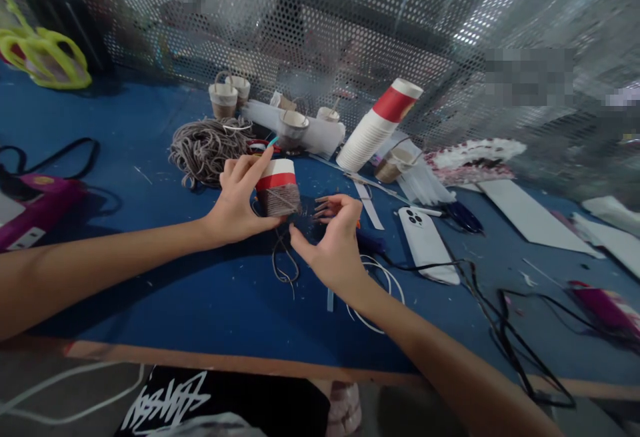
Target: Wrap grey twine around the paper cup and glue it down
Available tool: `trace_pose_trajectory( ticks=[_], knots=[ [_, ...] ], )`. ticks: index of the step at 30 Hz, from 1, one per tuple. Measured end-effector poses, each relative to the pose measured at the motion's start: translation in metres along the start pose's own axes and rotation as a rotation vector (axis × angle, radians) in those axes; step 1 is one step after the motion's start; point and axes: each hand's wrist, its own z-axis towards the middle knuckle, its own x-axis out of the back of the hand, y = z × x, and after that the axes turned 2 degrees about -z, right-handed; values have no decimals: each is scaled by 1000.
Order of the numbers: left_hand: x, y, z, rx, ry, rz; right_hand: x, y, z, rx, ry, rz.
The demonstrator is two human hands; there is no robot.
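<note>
My left hand (241, 196) holds a small red and white paper cup (277, 174), its thumb below and fingers at the back and upper side. Grey cord (281, 201) is wound in rows around the part of the cup nearer to me. My right hand (334, 240) is just right of the cup, not touching it, with thumb and curled fingers apart and nothing visible between them. Under the cup a loop of thin cord (286, 270) hangs or lies; I cannot tell which. A heap of grey cord (207, 147) lies behind my left hand.
A tall stack of paper cups (377, 124) leans at the back. Several cord-wrapped cups (223, 100) stand by the perforated metal screen (320, 37). To the right lie a white phone (427, 244), black cable (480, 290) and white boards (537, 217). A purple device (43, 207) lies left.
</note>
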Motion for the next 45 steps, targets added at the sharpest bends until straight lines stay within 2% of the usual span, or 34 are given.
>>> trace_pose_trajectory(
  ticks=[8, 12, 19, 24, 27, 32, 35, 37, 39, 41, 45],
  knots=[
    [-2, -3, -1, -14, -9, -13, -3, 4, 2, 319, 126, -103],
    [-2, -3, -1, -33, -33, -34, 5, -1, 2, 348, 119, -90],
    [3, 0, -1, -50, -149, -90, 16, 1, 1, 340, 173, -47],
    [4, -1, -1, -100, -208, -165, 27, -2, 6, 232, 58, 157],
    [4, -2, 0, -165, -259, -248, 32, -4, 13, 68, -79, 395],
    [6, -3, 2, -212, -323, -339, 38, -5, 25, -306, -346, 875],
    [7, -4, 3, -222, -367, -353, 45, -6, 32, -400, -523, 1029],
    [6, -5, 4, -232, -371, -361, 49, -6, 35, -421, -585, 1074],
    [6, -6, 4, -237, -370, -361, 50, -7, 36, -447, -597, 1035],
    [5, -6, 4, -234, -370, -361, 47, -7, 34, -440, -533, 900],
    [5, -6, 4, -228, -369, -359, 39, -5, 28, -224, -336, 569]
  ],
)
